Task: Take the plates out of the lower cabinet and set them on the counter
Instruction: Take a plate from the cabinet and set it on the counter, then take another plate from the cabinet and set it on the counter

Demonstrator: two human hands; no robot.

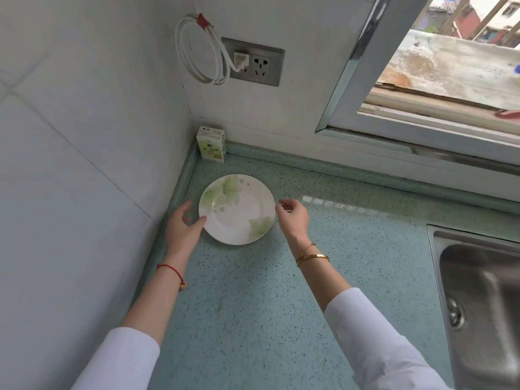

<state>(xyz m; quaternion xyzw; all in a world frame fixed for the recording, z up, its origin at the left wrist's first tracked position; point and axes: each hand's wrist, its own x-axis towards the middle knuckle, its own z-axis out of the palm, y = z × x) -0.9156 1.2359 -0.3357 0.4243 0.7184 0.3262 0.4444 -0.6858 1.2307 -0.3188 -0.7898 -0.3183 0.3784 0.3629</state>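
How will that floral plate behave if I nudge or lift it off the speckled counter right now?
The plate looks like glazed ceramic, so probably rigid and breakable if dropped. It lies flat on the glossy counter, so a push would likely slide it, not tip it. Its shallow rim sits low; the left hand and right hand flanking it may need fingertips under the edge.

Small carton (211,144) in the corner, coiled cable (197,49) by wall socket (253,61), sink (478,291) at right
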